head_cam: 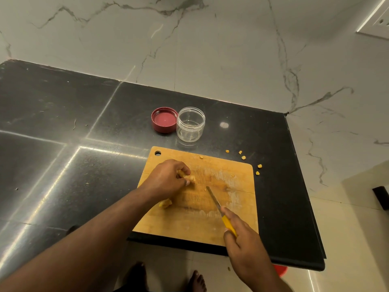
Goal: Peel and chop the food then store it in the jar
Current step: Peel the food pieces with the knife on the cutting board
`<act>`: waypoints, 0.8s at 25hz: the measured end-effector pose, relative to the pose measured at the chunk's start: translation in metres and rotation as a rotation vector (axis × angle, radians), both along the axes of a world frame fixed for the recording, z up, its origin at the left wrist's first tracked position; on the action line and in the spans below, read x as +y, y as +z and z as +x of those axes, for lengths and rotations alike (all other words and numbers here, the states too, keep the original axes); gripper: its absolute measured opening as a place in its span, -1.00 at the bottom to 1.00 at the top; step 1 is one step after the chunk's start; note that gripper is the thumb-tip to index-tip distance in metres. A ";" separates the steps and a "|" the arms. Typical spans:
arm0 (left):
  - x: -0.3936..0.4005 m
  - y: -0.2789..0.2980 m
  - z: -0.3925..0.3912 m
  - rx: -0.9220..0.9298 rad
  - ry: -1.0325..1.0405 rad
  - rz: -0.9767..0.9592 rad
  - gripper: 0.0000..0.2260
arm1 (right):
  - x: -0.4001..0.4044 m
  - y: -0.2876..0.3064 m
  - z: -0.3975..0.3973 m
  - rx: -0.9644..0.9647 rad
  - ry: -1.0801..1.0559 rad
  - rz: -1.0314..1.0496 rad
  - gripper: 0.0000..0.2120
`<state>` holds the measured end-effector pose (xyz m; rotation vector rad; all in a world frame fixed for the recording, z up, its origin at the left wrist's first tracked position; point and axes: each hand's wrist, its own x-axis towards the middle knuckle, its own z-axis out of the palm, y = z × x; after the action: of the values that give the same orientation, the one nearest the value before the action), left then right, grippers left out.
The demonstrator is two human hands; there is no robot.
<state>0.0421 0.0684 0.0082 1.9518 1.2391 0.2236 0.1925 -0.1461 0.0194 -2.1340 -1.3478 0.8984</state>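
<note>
While the left hand (168, 180) pinches a peeled yellow piece (190, 178) steady on the wooden cutting board (189, 224), the right hand (242, 239) wraps the yellow-handled knife (219, 207), and the open empty jar (191, 124) waits just beyond.

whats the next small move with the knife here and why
Probably bring the knife down on the food piece that the left hand pins to the board: the right hand holds the blade apart from it, and the jar is empty.

Left hand (168, 180) pinching, fingers curled; right hand (242, 232) gripping, forearms extended.
</note>
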 end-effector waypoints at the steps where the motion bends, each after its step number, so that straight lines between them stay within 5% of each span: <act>1: -0.001 -0.001 0.002 0.021 -0.019 0.002 -0.78 | 0.000 0.001 -0.002 0.020 -0.012 0.014 -0.53; 20: 0.000 -0.004 0.005 0.040 -0.063 0.050 -0.77 | 0.042 0.017 -0.032 -0.123 0.160 0.028 -0.49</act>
<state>0.0474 0.0687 0.0042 2.0438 1.2063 0.1852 0.1610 -0.1044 0.0364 -2.1139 -1.6014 0.8141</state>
